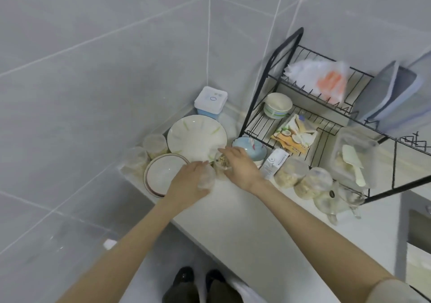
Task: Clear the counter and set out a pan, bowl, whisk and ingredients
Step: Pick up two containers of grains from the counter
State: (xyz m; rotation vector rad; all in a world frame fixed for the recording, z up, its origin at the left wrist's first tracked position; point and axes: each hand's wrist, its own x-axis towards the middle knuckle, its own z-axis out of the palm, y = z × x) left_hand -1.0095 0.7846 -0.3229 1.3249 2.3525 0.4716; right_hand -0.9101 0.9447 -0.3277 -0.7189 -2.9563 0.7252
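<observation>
grey tiled walls meet in a corner. a white counter (233,221) runs along them, crowded at its far end.

far left: clear lidded jars (137,160) against the wall. next a brown-rimmed bowl (163,174), with a large white plate (197,137) behind it and a blue-and-white tub (211,102) in the corner itself.

left hand (189,183): fingers curled round a clear jar (206,179) that looks empty, just beside the brown-rimmed bowl.

right hand (240,167): fingers bent down and clamped over the top of a small grain jar (222,162); thumb hidden. the two held jars sit nearly touching.

right of the hands: blue bowl (249,148), white carton (274,162), oat jars (289,173). a black dish rack (263,88) holds a paper bowl (277,104), a coconut packet (295,134) and a plastic bag (319,78). no pan or whisk in view.

judgement: the step in hand is shifting small jars off the working stretch. the task looks early.

- lift each jar rather than slide it; the plate rim and blue bowl are close on either side.
- keep the grain jar upright, since i cannot tell whether its lid is on.
- set down by the wall one hand at a time, so knuckles do not clip the plate.
</observation>
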